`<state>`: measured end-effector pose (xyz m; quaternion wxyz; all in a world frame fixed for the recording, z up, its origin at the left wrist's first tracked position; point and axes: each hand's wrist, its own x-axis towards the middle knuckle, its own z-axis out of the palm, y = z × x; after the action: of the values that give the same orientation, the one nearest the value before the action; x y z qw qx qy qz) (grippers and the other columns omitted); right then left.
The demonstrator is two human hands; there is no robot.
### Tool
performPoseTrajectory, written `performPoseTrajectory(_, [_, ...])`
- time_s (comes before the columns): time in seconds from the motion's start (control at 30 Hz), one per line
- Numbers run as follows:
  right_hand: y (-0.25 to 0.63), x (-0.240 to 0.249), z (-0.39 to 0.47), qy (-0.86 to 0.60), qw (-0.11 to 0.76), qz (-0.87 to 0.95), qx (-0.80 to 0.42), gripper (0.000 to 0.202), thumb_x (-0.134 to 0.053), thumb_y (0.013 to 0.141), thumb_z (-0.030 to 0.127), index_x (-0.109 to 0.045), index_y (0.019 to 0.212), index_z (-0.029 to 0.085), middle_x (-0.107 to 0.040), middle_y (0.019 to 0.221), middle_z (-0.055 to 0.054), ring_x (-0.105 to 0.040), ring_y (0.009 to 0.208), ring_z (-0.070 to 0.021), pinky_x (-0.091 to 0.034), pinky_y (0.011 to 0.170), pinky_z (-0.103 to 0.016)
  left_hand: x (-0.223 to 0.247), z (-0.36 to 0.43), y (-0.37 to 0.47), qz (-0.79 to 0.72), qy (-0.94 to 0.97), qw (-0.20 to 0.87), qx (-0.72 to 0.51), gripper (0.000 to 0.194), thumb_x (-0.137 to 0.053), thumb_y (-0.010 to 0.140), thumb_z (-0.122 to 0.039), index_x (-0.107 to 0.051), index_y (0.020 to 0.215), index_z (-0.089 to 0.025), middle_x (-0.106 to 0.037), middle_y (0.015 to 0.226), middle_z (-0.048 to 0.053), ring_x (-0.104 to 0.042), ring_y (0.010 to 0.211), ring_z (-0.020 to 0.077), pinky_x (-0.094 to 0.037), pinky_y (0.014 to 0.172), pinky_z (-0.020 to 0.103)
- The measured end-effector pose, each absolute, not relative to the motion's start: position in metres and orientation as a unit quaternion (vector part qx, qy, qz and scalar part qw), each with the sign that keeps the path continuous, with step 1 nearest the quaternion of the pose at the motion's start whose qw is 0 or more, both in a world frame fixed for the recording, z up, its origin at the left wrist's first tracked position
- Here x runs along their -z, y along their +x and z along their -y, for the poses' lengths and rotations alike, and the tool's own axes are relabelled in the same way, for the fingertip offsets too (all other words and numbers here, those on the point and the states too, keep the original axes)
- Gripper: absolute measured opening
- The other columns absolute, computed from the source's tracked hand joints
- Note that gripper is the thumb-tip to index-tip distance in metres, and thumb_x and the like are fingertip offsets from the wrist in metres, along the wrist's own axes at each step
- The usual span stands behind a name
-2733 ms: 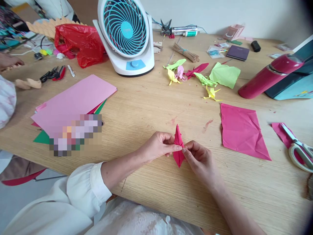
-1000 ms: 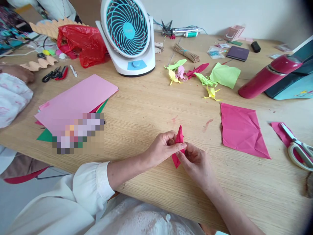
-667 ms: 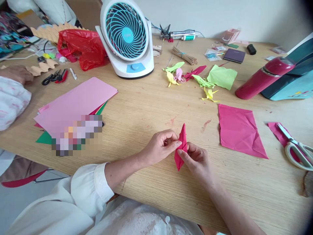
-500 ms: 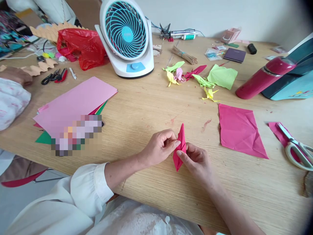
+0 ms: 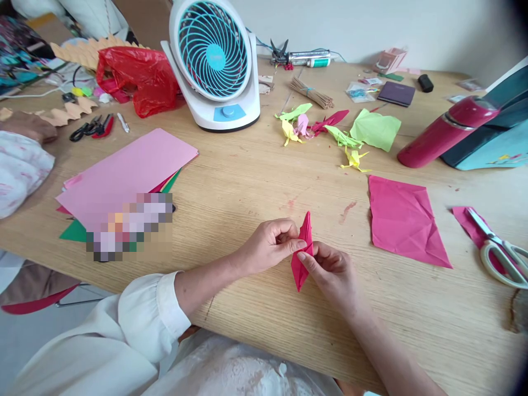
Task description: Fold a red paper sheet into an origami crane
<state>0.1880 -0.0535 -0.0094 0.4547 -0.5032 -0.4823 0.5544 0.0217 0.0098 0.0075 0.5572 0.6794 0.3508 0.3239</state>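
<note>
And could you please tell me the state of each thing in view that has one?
Folded paper, narrow and pointed, held in both hands
Left hand, pinching
Right hand, pinching
Pink sheet, unfolded, creased
Scissors, lying on a pink strip
Flask, capped
Fan, upright; cannot tell if running
Sticks, bundled, tied
Notebook, closed
Red bag, crumpled
Paper figures, folded
Paper stack, flat

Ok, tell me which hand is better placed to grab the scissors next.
Right, likely: the right hand is nearer the scissors, while the left hand would have to reach across it. Both pinch the folded pink paper, so the left could hold it.
</note>
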Motion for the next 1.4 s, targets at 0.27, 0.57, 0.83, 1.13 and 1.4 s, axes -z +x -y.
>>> performPoseTrajectory(0.27, [0.185, 0.013, 0.054, -0.507, 0.462, 0.469, -0.556, 0.031, -0.078, 0.08, 0.043, -0.064, 0.069, 0.018, -0.057, 0.063, 0.002, -0.046, 0.059, -0.011, -0.038, 0.054, -0.023, -0.005, -0.01, 0.023, -0.342, 0.61, 0.65, -0.299, 0.039, -0.075, 0.079, -0.049, -0.056, 0.074, -0.015, -0.04, 0.064, -0.006, -0.033, 0.059, 0.0078, -0.026, 0.053, 0.022])
performPoseTrajectory(0.57, [0.191, 0.002, 0.051, -0.486, 0.422, 0.489, -0.589, 0.031, -0.076, 0.081, 0.048, -0.069, 0.079, 0.017, -0.059, 0.068, 0.0, -0.049, 0.063, -0.0112, -0.04, 0.059, -0.023, -0.002, -0.013, 0.022, -0.362, 0.554, 0.682, -0.312, 0.043, -0.078, 0.075, -0.048, -0.054, 0.067, -0.014, -0.039, 0.061, -0.006, -0.033, 0.058, 0.0069, -0.024, 0.055, 0.023])
performPoseTrajectory(0.83, [0.196, 0.009, 0.048, -0.491, 0.436, 0.478, -0.583, 0.029, -0.077, 0.08, 0.046, -0.069, 0.076, 0.018, -0.063, 0.07, -0.001, -0.05, 0.065, -0.0124, -0.041, 0.061, -0.024, -0.002, -0.013, 0.021, -0.373, 0.569, 0.667, -0.302, 0.046, -0.079, 0.075, -0.045, -0.046, 0.061, -0.016, -0.032, 0.06, -0.007, -0.028, 0.057, 0.0061, -0.02, 0.054, 0.023])
performPoseTrajectory(1.13, [0.185, 0.008, 0.052, -0.516, 0.399, 0.522, -0.549, 0.027, -0.072, 0.082, 0.035, -0.057, 0.069, 0.018, -0.046, 0.061, 0.004, -0.038, 0.057, -0.0096, -0.031, 0.052, -0.023, -0.002, -0.004, 0.026, -0.362, 0.568, 0.672, -0.309, 0.034, -0.076, 0.077, -0.043, -0.059, 0.073, -0.014, -0.047, 0.065, -0.004, -0.041, 0.062, 0.0089, -0.031, 0.058, 0.023])
performPoseTrajectory(1.4, [0.186, 0.007, 0.052, -0.499, 0.39, 0.538, -0.556, 0.029, -0.067, 0.085, 0.033, -0.049, 0.067, 0.019, -0.039, 0.061, 0.005, -0.033, 0.057, -0.0093, -0.027, 0.052, -0.025, -0.001, -0.002, 0.029, -0.377, 0.549, 0.681, -0.305, 0.041, -0.077, 0.075, -0.049, -0.056, 0.069, -0.014, -0.045, 0.063, -0.004, -0.041, 0.06, 0.009, -0.03, 0.057, 0.023])
